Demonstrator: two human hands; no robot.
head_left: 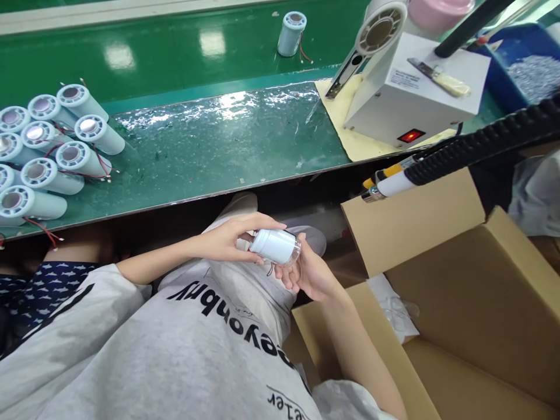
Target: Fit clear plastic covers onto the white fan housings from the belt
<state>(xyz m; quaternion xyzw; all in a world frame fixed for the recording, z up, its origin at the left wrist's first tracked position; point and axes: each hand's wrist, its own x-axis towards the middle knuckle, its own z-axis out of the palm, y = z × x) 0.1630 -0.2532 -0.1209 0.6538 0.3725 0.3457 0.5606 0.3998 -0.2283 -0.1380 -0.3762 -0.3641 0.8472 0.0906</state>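
Over my lap, below the bench edge, both hands hold a pale blue cylinder [275, 245] with a clear end cap and thin wires hanging under it. My left hand [227, 239] wraps its fingers over the cylinder's left end. My right hand [306, 271] cups it from below and from the right, fingers curled around the clear end. Several similar pale blue cylinders [48, 157] with red and black wires lie stacked on the green bench at the far left.
One more cylinder [291, 33] stands alone on the green conveyor belt [175, 52] at the back. A white machine box [411, 87] with a lit red switch sits right. An open cardboard box [459, 303] stands at my right. A black hose tool [437, 169] hangs above it.
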